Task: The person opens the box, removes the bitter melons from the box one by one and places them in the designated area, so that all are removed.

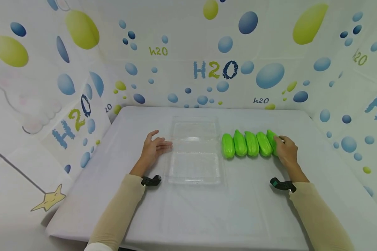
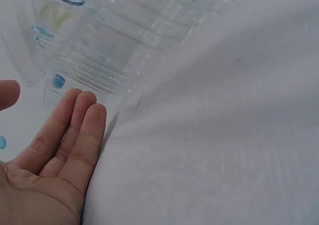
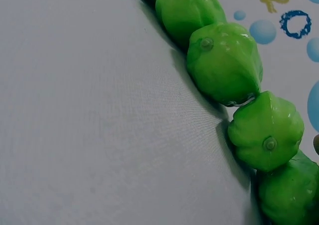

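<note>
We found the right hand [image 1: 286, 150] grasping the end green gourd [image 1: 272, 141], the left hand's [image 1: 153, 148] fingers released beside the clear tray [image 1: 195, 178], judging transfer next.

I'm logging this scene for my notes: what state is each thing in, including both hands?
Clear plastic container: lies open, nothing in it.
Green vegetables: five in a row, side by side on the table.
Left hand: fingers straight, at the container's left edge, holding nothing.
Right hand: fingers on the rightmost vegetable; grip unclear.
</note>
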`<state>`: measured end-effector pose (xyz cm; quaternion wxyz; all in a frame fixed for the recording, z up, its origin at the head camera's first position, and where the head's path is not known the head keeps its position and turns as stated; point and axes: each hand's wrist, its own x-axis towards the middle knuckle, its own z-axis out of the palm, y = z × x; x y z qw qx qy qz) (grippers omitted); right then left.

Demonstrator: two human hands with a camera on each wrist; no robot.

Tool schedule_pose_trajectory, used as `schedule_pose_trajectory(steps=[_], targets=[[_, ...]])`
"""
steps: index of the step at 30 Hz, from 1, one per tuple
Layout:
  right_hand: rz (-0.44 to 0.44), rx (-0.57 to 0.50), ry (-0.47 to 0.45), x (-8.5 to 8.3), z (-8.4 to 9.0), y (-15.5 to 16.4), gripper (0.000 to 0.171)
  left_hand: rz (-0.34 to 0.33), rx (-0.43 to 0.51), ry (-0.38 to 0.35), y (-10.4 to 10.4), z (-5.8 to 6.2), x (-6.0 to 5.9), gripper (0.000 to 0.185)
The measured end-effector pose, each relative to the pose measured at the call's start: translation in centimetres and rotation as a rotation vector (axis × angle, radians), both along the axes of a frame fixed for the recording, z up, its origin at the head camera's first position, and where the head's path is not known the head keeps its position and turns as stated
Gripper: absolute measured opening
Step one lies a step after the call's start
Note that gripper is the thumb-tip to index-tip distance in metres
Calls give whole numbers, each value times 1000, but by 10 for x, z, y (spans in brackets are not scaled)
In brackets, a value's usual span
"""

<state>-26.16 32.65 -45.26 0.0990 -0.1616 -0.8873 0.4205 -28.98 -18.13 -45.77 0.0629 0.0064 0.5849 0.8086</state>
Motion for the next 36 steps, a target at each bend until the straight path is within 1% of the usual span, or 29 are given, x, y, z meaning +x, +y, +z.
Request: schedule_pose_trajectory(steps=[6,19,28,36], targets=[[-3,14,-14,1,0,1,69,-12,30,-8,-2,-2,-2,66],[-14,32,-28,-3,-2,1,70,-29,69,-20,-4,-2,-2,66],[-16,36,6,-3,-1,4,66,-29,77,-16,-4,2,-2,66],[-11,33,-3,-2,-4,4,68,-33,78,-27,-6,-1,-1,65]])
